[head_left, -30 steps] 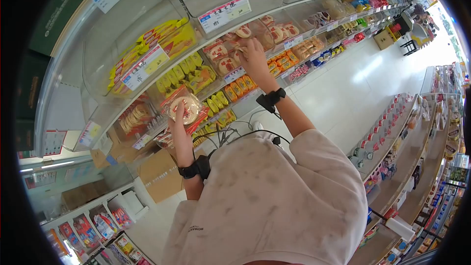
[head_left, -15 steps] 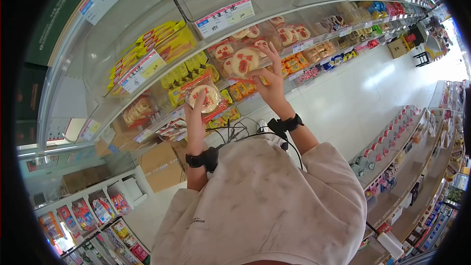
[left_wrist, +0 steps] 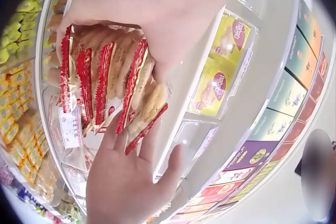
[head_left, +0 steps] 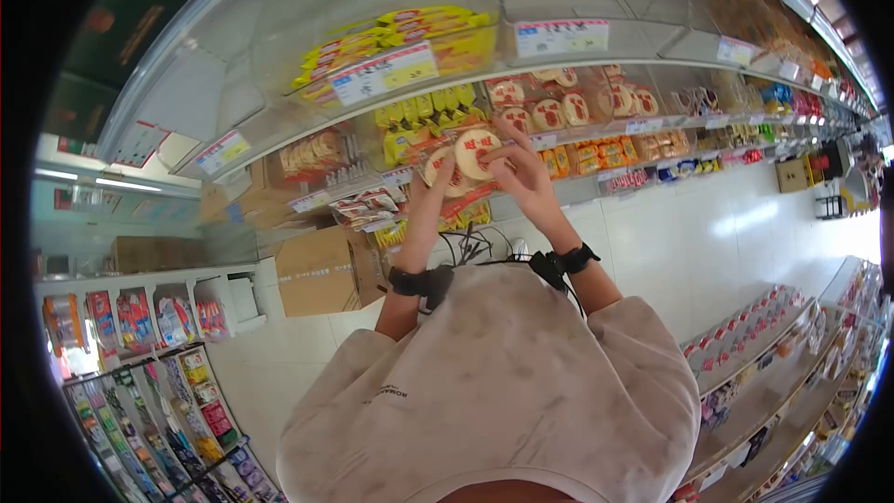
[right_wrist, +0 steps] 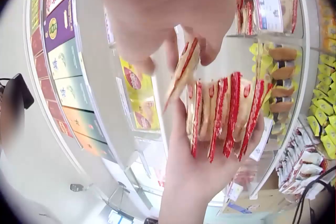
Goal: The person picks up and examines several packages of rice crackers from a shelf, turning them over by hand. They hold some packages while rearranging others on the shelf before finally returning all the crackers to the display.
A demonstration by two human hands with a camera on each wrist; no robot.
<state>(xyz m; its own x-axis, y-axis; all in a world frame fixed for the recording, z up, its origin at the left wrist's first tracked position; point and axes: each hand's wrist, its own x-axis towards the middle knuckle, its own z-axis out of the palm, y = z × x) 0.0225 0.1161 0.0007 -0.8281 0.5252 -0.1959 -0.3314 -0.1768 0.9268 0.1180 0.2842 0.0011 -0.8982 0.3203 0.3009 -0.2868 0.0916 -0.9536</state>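
Note:
My left hand (head_left: 433,205) grips a row of several clear, red-edged packets of round rice crackers (right_wrist: 226,113), standing side by side in the palm. Beside that row, my right hand (head_left: 526,184) holds one more rice cracker packet (head_left: 478,154) between its fingers. This packet stands tilted at the end of the row in the right wrist view. In the left wrist view the right hand's fingers lie behind it, with the thumb held away. Both hands are in front of the shelf, near a bin of similar rice crackers (head_left: 549,114).
Yellow snack packets (head_left: 405,37) lie in a clear bin on the upper shelf. Clear bin walls with price labels (head_left: 384,73) run along the shelf front. A cardboard box (head_left: 317,270) stands on the floor to the left. Another shelf unit (head_left: 764,363) is at the right.
The right hand reached into the rice cracker bin, then came out with a packet and moved left to the left hand. The left hand's packets have moved right and are now against it.

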